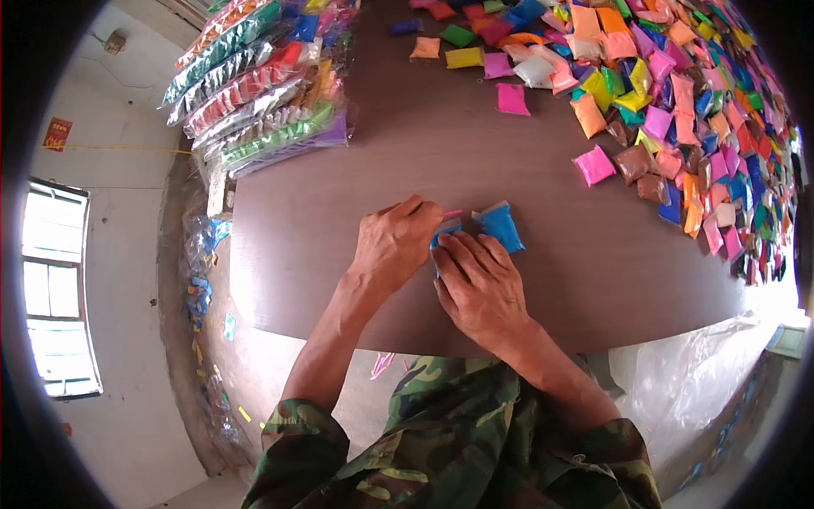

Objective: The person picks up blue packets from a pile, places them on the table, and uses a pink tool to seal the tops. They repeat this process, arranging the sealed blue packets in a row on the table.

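My left hand (pixel 394 239) is closed in a pinch, and a thin pinkish-red strip (pixel 452 213) sticks out to the right of its fingers. I cannot make out what kind of thing the strip is. Just under it lies a small clear packet with blue filling (pixel 447 227), partly covered. The curled fingers of my right hand (pixel 485 284) press over this packet and hold it on the table. A second blue packet (pixel 500 226) lies flat beyond my right fingertips, apart from them.
A big heap of small colourful packets (pixel 657 123) covers the table's right and far side. Stacked clear bags of coloured packets (pixel 271 102) stand at the far left of the brown table (pixel 407 153). Plastic scraps (pixel 199 293) lie on the floor at left.
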A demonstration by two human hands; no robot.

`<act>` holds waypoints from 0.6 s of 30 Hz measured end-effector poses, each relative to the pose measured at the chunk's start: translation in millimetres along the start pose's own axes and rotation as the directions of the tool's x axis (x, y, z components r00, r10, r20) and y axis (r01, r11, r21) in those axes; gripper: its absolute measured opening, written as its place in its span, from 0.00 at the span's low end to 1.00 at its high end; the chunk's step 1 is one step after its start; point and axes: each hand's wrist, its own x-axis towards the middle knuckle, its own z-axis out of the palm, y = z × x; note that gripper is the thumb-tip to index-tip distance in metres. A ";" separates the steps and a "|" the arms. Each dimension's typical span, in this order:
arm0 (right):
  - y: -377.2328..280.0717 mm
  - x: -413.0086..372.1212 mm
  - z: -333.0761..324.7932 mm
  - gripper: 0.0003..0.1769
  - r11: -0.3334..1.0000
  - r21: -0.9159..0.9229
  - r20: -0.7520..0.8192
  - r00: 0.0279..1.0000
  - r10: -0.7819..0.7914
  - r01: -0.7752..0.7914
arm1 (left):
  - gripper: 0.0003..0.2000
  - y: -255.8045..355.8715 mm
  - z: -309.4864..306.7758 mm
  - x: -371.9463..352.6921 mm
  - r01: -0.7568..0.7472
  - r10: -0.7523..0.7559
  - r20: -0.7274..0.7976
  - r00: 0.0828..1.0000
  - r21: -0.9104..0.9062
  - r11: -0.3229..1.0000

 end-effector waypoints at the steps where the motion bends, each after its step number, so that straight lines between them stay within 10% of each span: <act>1: 0.4 -1.1 0.7 0.20 1.000 0.002 -0.005 1.000 0.006 -0.006 | 0.05 2.6 -2.3 -2.3 -0.001 0.001 0.001 1.000 -0.031 1.000; 18: 0.7 -1.4 2.4 0.21 1.000 0.024 -0.021 1.000 0.007 -0.006 | 0.04 -3.0 0.5 -4.6 -0.083 0.083 0.009 0.997 0.004 0.997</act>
